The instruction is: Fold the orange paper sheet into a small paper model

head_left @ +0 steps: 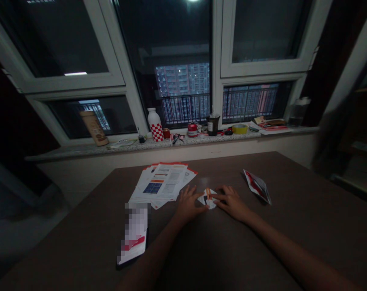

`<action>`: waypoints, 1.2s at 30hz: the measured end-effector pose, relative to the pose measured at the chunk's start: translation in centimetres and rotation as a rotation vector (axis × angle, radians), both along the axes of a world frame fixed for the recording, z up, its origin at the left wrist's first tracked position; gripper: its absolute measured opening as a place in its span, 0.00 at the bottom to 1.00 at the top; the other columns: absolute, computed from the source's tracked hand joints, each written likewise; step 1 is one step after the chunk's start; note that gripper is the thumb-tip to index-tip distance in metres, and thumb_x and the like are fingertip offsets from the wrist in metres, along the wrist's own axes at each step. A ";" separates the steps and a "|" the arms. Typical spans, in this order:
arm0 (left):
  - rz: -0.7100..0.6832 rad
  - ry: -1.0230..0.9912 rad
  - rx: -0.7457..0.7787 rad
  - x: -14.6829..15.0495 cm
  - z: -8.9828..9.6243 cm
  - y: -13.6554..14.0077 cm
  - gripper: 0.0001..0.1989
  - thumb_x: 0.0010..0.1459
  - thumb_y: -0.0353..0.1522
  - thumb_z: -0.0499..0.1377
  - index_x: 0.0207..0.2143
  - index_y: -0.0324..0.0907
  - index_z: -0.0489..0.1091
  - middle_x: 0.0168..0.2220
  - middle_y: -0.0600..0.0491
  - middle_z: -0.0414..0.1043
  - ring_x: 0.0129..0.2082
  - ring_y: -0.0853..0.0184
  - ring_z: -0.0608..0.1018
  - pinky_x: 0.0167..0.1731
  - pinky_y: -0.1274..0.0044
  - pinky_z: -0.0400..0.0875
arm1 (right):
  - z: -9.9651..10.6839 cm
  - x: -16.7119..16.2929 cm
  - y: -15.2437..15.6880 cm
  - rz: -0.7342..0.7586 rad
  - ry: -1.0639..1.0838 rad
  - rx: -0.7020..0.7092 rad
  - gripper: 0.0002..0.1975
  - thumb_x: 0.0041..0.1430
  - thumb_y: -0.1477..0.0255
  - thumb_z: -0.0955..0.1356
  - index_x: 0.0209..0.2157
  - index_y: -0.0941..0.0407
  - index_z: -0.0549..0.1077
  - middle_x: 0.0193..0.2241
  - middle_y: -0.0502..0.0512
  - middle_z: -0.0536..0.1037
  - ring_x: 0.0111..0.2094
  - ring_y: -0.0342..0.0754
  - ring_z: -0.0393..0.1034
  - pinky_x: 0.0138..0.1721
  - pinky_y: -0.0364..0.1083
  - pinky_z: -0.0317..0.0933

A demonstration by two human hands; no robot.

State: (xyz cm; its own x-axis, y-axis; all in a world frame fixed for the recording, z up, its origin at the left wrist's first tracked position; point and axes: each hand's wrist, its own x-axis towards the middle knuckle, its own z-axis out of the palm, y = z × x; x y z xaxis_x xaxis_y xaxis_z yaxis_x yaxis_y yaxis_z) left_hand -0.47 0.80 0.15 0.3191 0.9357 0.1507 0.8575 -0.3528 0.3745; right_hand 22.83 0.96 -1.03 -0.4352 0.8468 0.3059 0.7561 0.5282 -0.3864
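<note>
Between my hands a small piece of folded printed paper [208,201], white with orange and dark print, lies flat on the brown table [183,258]. My left hand [189,203] rests at its left side, fingers spread, with the thumb and fingertips on its edge. From the right, my right hand [232,202] lays its outstretched fingers on the paper's right part. Beyond my left hand, a fanned stack of printed sheets [165,182] with orange edges lies on the table. A folded red and white paper piece [257,186] sits to the right of my right hand.
A phone [134,238] with a lit, partly blurred screen lies left of my left forearm. On the windowsill [125,148] stand a checkered bottle [155,125], a tan tumbler [94,128], a dark cup [213,124], a red tin [192,129] and yellow tape [239,129].
</note>
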 end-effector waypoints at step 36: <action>0.042 -0.499 0.213 1.3 0.5 0.4 0.03 0.53 0.30 0.61 0.26 0.45 0.73 0.50 0.53 0.74 0.58 0.59 0.67 0.59 0.61 0.60 | -1.3 0.9 2.5 -0.063 0.558 -0.053 0.11 0.52 0.59 0.71 0.27 0.52 0.80 0.39 0.57 0.78 0.48 0.55 0.66 0.53 0.55 0.54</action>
State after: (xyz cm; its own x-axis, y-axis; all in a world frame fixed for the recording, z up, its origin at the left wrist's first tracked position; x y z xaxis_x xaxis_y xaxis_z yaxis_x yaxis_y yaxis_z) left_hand 0.80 1.23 0.68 0.1232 0.8782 0.4622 0.6093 -0.4346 0.6633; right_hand 23.72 3.44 -2.37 -0.1675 0.8863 0.4317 0.4595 0.4576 -0.7612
